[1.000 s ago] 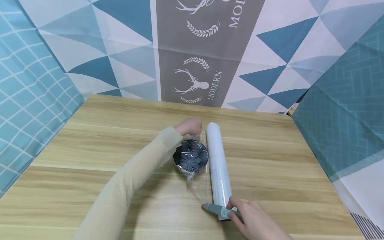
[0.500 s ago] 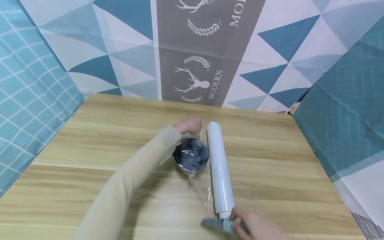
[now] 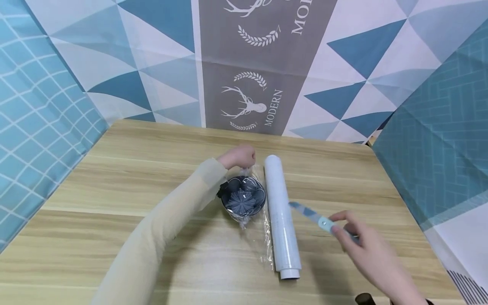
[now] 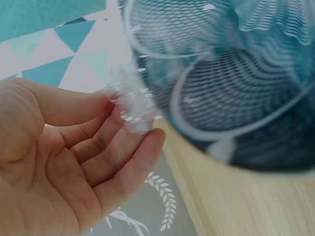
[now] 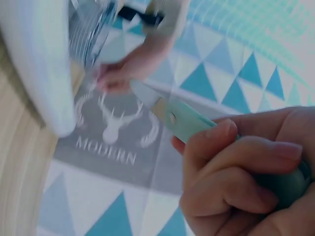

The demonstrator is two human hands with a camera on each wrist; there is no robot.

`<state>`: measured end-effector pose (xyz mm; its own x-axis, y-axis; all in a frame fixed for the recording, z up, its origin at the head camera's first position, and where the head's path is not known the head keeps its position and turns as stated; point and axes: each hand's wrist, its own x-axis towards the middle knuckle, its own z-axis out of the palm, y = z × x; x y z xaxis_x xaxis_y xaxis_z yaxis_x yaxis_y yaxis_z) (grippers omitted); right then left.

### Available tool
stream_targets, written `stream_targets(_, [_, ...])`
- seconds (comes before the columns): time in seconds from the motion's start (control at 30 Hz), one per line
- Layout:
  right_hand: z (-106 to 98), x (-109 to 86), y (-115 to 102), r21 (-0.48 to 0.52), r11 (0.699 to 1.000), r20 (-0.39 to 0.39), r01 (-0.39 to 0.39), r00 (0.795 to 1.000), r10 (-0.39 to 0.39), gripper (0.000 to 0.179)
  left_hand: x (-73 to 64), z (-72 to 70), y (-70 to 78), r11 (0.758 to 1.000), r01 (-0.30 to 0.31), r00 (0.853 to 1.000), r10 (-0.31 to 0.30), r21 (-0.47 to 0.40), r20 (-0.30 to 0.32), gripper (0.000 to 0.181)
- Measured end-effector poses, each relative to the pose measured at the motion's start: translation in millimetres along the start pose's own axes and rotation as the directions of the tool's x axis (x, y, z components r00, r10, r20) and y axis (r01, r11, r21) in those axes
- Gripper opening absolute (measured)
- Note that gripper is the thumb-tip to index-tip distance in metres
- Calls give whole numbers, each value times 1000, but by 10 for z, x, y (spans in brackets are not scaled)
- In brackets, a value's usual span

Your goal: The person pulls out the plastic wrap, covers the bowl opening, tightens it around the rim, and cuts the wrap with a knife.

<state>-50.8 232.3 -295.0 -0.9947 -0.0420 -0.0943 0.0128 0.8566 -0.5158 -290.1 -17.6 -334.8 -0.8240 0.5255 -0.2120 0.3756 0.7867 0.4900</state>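
In the head view a dark, ribbed bowl (image 3: 242,199) sits mid-table with clear cling film stretched over it. My left hand (image 3: 244,156) is at the bowl's far side; in the left wrist view its thumb and fingers pinch a gathered bunch of cling film (image 4: 135,105) beside the rim. A white roll of cling film (image 3: 282,216) lies lengthwise just right of the bowl. To the right of that roll, my right hand (image 3: 366,241) grips a knife (image 3: 325,223) with a pale teal handle and round rivet, its blade pointing toward the roll.
A crinkled strip of film (image 3: 267,239) lies between bowl and roll. The wooden table (image 3: 133,182) meets a patterned backdrop (image 3: 244,63) behind and blue sheets at both sides. A dark round-ended object (image 3: 365,298) shows at the bottom edge near my right forearm.
My right hand has carried the knife from the roll's near end up and to the right, away from the film. The left hand has shifted slightly left, still holding the film.
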Motion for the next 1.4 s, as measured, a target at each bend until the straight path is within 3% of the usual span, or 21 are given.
stream_targets(0.3, [-77,353,295,86,990,-146,-115,981,127,61,-75,-108,-70,998,-3,999,1,-66,-34,18])
stream_targets(0.4, [-17,492,457,93,987,-198,-133,969,149,59,-111,-110,-87,997,-12,998,7,-73,-68,15])
stream_targets(0.53, [101,672,692,74,986,-198,-150,967,162,54,-150,-71,-137,994,-60,994,51,-88,-98,20])
stream_targets(0.73, [215,890,925,-28,978,-11,-206,979,205,52,-196,-51,-220,987,-136,983,124,-90,-136,21])
stream_targets(0.83, [259,956,971,-76,970,104,-229,966,236,53,-225,-52,-237,977,-192,973,178,-94,-145,22])
stream_targets(0.9, [287,1001,990,-109,967,158,-231,956,246,58,-248,-39,-235,963,-239,967,225,-125,-119,24])
stream_targets(1.1, [366,1117,1033,-213,951,195,-226,944,268,60,-284,67,-170,927,-315,946,324,-204,12,32])
stream_targets(1.27, [416,1183,1031,-273,928,208,-253,926,314,62,-283,146,-160,920,-345,932,359,-186,46,32])
stream_targets(1.4, [416,1214,1009,-299,918,195,-260,925,325,57,-265,193,-199,929,-335,936,347,-158,55,33])
